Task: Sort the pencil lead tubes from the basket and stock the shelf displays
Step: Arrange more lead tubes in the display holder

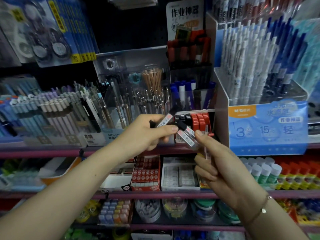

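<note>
Right hand [225, 163] grip clasps black-capped lead tubes [187, 134]; left hand [147, 130] grip pinches one tube [164, 120], before shelf display [194, 122].

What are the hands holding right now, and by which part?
Left hand pinches one lead tube near its black-capped end. Right hand grips a few tubes by their lower ends.

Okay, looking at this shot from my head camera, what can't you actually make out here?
Head view only:
- How many lead tubes the right hand holds: its fingers cover them.
- Print on the tube in the left hand: too small.
- The basket: not in view.
- Hanging packs top left: motion-blurred.
</note>
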A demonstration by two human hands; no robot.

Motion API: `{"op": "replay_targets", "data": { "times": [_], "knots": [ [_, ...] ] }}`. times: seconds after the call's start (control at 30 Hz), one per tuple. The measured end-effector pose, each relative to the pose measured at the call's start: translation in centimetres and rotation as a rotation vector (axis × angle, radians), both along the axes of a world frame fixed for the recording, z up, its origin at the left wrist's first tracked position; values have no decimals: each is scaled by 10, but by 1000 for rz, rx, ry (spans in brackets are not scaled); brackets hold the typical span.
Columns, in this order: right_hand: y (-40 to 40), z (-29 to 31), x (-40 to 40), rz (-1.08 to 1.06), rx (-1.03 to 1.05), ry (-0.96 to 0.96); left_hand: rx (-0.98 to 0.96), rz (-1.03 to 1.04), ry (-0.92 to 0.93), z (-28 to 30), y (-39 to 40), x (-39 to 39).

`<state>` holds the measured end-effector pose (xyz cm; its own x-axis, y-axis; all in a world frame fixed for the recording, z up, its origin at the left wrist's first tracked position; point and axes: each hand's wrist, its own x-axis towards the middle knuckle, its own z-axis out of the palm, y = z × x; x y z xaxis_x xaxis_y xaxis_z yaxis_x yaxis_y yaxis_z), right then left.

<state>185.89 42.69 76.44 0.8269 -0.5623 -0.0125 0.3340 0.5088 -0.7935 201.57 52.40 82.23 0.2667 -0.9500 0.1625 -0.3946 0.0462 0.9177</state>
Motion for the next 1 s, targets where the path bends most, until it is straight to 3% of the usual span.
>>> {"op": "replay_targets", "data": {
  "times": [0.17,0.43,0.57,0.73,0.8,0.9,1.0],
  "knots": [
    [2,-4,2,-327,-221,94,2,-23,0,5,8,-2],
    [19,-11,8,-165,-206,23,-51,184,26,-20,4,-5],
    [19,-20,12,-181,-90,45,-16,211,89,-35,5,-6],
    [14,-33,15,-127,52,-58,-48,293,-278,-37,3,-4],
    [13,-34,14,-113,32,-49,-47,309,-325,-36,2,-1],
    [14,-35,11,-128,-9,1,-44,244,-271,-37,-1,-1],
    [15,-35,11,-143,-11,-2,6,203,-39,-40,-2,-4]
  ]
}}
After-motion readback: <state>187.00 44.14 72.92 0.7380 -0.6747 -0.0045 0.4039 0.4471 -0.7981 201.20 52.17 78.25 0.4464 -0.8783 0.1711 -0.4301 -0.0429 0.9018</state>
